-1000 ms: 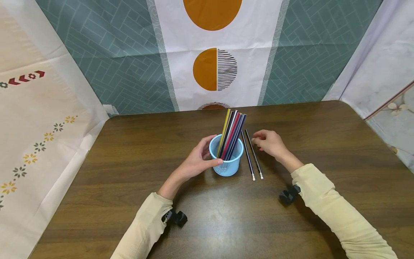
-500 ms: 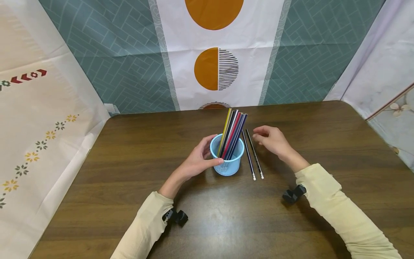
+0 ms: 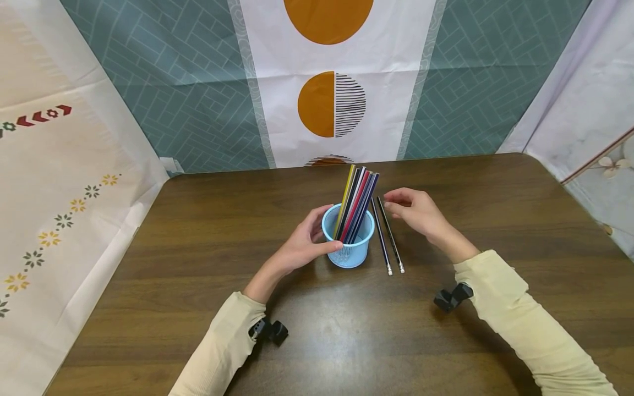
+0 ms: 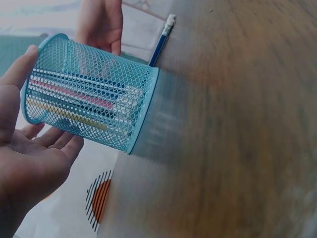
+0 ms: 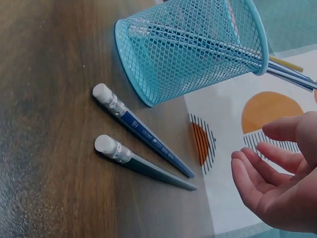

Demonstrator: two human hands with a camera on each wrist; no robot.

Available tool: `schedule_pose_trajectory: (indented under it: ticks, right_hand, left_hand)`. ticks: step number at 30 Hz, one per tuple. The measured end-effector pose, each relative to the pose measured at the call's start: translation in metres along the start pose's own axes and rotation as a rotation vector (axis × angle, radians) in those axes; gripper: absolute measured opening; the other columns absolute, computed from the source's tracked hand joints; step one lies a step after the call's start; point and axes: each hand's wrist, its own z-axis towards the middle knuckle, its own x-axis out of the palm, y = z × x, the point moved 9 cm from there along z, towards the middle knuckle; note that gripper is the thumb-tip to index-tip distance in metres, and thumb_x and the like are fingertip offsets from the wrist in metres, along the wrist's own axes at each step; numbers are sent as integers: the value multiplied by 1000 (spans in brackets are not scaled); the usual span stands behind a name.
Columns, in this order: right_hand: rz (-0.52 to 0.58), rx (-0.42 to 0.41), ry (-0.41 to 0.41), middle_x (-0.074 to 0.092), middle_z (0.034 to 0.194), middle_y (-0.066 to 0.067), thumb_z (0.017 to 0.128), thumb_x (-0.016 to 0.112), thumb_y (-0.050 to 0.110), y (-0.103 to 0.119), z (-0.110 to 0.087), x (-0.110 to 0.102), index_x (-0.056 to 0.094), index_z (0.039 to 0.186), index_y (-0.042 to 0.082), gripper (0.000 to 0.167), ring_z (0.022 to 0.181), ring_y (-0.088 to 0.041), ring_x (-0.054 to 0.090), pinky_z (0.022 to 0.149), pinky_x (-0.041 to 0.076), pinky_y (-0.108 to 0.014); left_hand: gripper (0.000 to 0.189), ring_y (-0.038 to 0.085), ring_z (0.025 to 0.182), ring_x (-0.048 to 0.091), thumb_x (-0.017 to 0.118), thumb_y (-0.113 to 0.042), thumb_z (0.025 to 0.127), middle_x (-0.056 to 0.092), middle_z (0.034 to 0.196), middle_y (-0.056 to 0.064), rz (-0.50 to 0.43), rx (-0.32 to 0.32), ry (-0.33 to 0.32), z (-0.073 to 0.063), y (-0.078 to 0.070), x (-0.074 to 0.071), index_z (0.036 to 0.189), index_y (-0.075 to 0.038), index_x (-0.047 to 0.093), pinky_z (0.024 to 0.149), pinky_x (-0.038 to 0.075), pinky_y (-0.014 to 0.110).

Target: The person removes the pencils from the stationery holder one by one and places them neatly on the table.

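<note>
A light-blue mesh pencil cup (image 3: 348,256) stands upright on the table with several pencils (image 3: 355,206) leaning in it, among them yellow, red, white and dark blue ones. My left hand (image 3: 304,242) holds the cup from its left side, thumb near the front rim and fingers round the back. Just right of the cup lie two pencils, a blue pencil (image 5: 148,136) and a dark pencil (image 5: 153,171), their white erasers toward me. Over the far end of these, slightly to the right, hovers my right hand (image 3: 415,213), fingers loosely bent and holding nothing.
The brown wooden table (image 3: 238,220) extends on all sides of the cup. Behind it hangs a patterned cloth (image 3: 198,110) in teal and white. A cream cloth (image 3: 59,192) hangs at the left, and a pale one (image 3: 584,110) at the right.
My right hand has shifted slightly away from me, over the far ends of the two pencils. The left hand, the cup and the pencils stay in place.
</note>
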Motion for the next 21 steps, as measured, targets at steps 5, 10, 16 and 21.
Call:
schedule_pose_trajectory:
  ticks: [5, 10, 16, 21]
  right_hand:
    - [13, -12, 8, 59, 119, -23, 97, 58, 10, 6, -2, 2, 56, 124, -9, 32, 102, -31, 58, 89, 51, -45]
    - [25, -39, 8, 61, 117, -23, 96, 59, 9, 14, -3, 4, 58, 122, -9, 31, 101, -28, 58, 87, 53, -41]
    - [31, -36, 16, 61, 116, -23, 97, 59, 9, 18, -5, 3, 57, 122, -9, 31, 102, -29, 60, 88, 52, -44]
    - [65, -49, 24, 61, 117, -23, 96, 60, 8, 19, -6, 3, 58, 121, -9, 31, 99, -22, 61, 88, 53, -41]
  left_hand:
    - [74, 27, 130, 44, 72, 1, 84, 42, 143, 17, -3, 4, 1, 0, -1, 0, 146, -4, 31, 107, 36, 34]
    - [74, 27, 129, 44, 72, 0, 84, 42, 142, 16, -1, -3, -1, -1, -1, -1, 146, -4, 31, 107, 36, 35]
    - [74, 28, 129, 44, 72, 0, 84, 42, 142, 17, -1, -3, 1, -1, 0, -1, 146, -4, 32, 107, 36, 35]
    - [74, 28, 129, 45, 72, 0, 84, 43, 142, 17, -7, 6, 3, -1, 0, 0, 146, -4, 32, 107, 37, 35]
